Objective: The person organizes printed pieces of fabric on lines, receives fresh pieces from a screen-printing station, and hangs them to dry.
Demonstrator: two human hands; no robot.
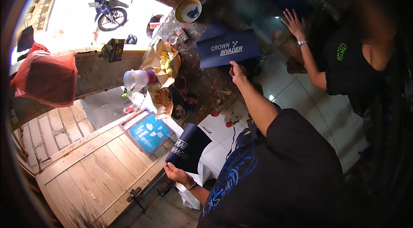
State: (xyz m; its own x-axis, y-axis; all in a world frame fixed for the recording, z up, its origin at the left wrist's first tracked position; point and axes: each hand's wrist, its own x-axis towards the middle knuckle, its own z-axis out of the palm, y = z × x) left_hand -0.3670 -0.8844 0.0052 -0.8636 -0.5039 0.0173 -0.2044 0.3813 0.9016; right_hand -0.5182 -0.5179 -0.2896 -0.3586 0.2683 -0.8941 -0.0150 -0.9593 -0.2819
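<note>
My left hand [175, 172] is closed on the lower edge of a dark navy, curved piece of fabric [193, 142] with pale printed lettering, held out at the lower middle. My right hand [236, 73] reaches to the centre, its fingers closed on the lower edge of another navy piece [211, 59] with white printed lettering. This piece lies flattish over the cluttered, stained worktop [202, 99]. A bowl [184, 12] with blue contents sits just above it.
A co-worker [348, 56] at the right holds a spread hand [296, 27] near the worktop. Plastic containers [133, 81] and crumpled paper [161, 99] crowd the worktop's left. A red bag [45, 75], wooden door [90, 172], blue framed board [144, 131] and outdoor motorbike [111, 17] are leftward.
</note>
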